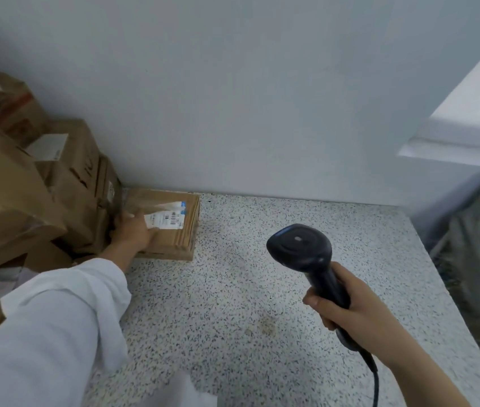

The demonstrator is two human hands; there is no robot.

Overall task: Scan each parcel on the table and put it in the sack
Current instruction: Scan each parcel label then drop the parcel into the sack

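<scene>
A flat brown cardboard parcel [174, 227] with a white barcode label [168, 220] lies on the speckled table [247, 304] against the back wall. My left hand [134, 230] rests on its left side, fingers over the edge of the label. My right hand [347, 306] grips the handle of a black barcode scanner [303, 251], whose head points toward the parcel from the right. A grey sack [479, 245] hangs past the table's right edge.
A tall stack of brown cardboard boxes [27, 186] fills the left side, touching the parcel. The scanner's black cable [375, 386] trails down to the bottom edge. A white wall rises behind the table, with a window ledge [462, 142] at the right.
</scene>
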